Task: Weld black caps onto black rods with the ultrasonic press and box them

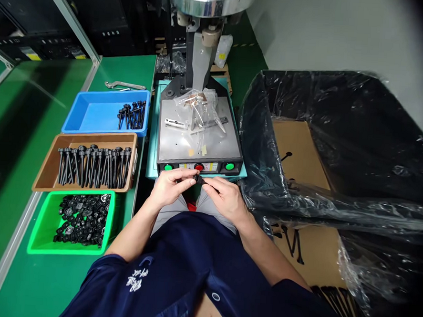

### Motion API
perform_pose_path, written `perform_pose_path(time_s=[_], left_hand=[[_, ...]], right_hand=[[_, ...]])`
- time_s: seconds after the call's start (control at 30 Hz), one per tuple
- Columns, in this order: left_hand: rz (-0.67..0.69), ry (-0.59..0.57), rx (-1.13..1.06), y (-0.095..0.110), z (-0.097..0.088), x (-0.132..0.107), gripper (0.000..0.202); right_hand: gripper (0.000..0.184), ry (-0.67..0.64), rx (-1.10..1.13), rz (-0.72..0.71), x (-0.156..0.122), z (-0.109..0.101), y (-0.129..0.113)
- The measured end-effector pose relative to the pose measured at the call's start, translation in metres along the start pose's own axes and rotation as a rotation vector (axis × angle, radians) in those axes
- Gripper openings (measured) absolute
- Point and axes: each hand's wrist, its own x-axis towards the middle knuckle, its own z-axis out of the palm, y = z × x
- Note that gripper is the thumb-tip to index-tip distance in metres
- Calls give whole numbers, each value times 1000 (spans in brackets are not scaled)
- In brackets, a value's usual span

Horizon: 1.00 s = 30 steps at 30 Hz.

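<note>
My left hand and my right hand meet just in front of the machine's front panel. Between their fingertips is a small black part, gripped from both sides. My fingers cover much of it, so its full shape is hidden. Right behind the hands are a red button and two green buttons, the left one and the right one. Above them, a clear plastic bag covers a fixture on the grey machine plate.
On the green table at left stand a blue tray with black bolts, a brown tray of long black bolts and a green tray of small black pieces. A wrench lies behind. Plastic-lined boxes stand at right.
</note>
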Motion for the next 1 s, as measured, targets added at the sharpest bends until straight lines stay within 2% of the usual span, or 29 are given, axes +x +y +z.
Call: perform_pose_path(time_s=[0.17, 0.27, 0.4, 0.53, 0.63, 0.77, 0.83, 0.93, 1.0], left_hand=[[25, -112, 103, 9, -8, 4, 26], [20, -115, 95, 8, -6, 6, 26], [-57, -53, -73, 1, 7, 6, 28], [17, 57, -255, -6, 26, 3, 22], [143, 101, -208, -8, 34, 2, 22], [285, 139, -62, -12, 34, 5, 14], [293, 132, -66, -14, 34, 6, 15], [228, 148, -145, -16, 37, 6, 27], [221, 138, -173, -16, 40, 7, 25]], right_hand=[[27, -28, -23, -26, 0, -3, 5], [27, -40, -28, -20, 1, -5, 5], [25, -7, 53, 16, 2, -3, 5], [23, 64, 287, 95, 1, 10, 11], [27, 95, 425, 141, 1, 20, 16], [31, 121, 490, 158, 4, 24, 19], [30, 124, 514, 161, 5, 24, 21], [28, 137, 541, 157, 7, 25, 25], [28, 152, 546, 156, 7, 26, 28]])
